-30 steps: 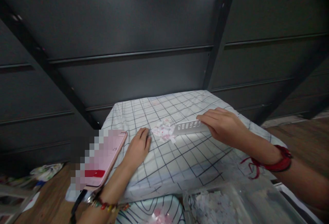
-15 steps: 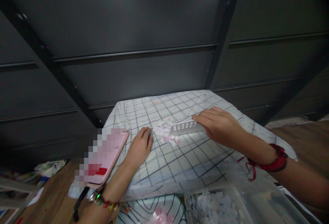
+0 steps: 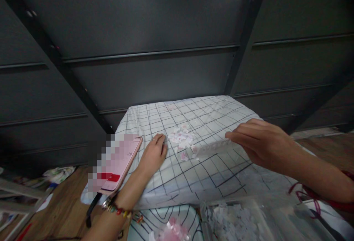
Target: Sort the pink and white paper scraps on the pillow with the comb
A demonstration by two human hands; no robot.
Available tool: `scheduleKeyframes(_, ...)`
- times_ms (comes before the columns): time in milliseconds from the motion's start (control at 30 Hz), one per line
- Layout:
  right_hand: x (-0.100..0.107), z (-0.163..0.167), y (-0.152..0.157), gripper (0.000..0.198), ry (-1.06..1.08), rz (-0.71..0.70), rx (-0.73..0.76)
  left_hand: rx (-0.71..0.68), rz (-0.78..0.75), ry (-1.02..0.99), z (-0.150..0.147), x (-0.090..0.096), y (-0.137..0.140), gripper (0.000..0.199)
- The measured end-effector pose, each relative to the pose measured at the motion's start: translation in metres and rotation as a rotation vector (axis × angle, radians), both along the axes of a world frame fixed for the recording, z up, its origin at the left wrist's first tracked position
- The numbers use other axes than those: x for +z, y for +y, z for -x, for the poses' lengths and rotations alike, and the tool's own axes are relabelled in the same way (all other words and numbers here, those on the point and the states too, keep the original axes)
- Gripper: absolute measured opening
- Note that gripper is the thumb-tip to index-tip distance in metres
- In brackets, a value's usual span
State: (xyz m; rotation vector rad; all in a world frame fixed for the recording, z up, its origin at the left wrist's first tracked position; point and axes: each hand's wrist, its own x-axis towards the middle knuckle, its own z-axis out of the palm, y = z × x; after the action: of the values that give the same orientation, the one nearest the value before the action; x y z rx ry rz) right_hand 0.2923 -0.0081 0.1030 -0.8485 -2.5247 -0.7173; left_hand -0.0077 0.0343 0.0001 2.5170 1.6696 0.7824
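Scraps (image 3: 181,137) of white and pink paper lie in a loose heap around the middle of the worktop (image 3: 177,182), well in from every edge, a few pieces apart on the near side. The right hand (image 3: 256,141) pinches the right end of a white strip (image 3: 212,147) between thumb and fingers, a narrow grip; the strip's left end (blurred) reaches the heap's right side. The left hand (image 3: 153,154) rests palm down toward the left edge, fingers close together and nothing seen in them, just beside the heap. Left of it, a pink phone (image 3: 125,163) slants across the left edge toward the near left corner. By the near edge are a clear box (image 3: 204,217) with more paper bits inside, toward the near right corner, and a lined pad (image 3: 141,224) bearing something pink and shiny. A dark wall (image 3: 155,80) stands behind the far edge
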Motion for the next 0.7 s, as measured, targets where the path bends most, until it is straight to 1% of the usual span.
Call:
scheduleKeyframes(167,0.005,-0.004,0.001,0.028,0.020,-0.065,-0.072,-0.001,-0.016,-0.022,0.001,-0.001,0.001,0.033)
scheduleKeyframes(333,0.003,-0.007,0.001,0.026,0.015,-0.084,-0.129,0.008,0.009,-0.006,0.001,0.000,0.001,0.034)
scheduleKeyframes(400,0.001,-0.012,0.000,0.025,-0.006,-0.068,-0.153,0.014,0.006,0.000,0.000,0.000,0.001,0.034)
scheduleKeyframes(533,-0.001,-0.026,-0.004,0.026,-0.011,0.003,-0.130,0.009,-0.020,0.016,0.000,0.000,0.001,0.034)
scheduleKeyframes(600,-0.001,-0.030,-0.005,0.026,0.020,-0.006,-0.120,-0.002,-0.028,0.031,0.000,0.000,0.001,0.034)
scheduleKeyframes(700,-0.002,-0.029,0.001,0.024,0.053,-0.058,-0.148,-0.017,-0.040,0.049,0.000,0.001,0.001,0.034)
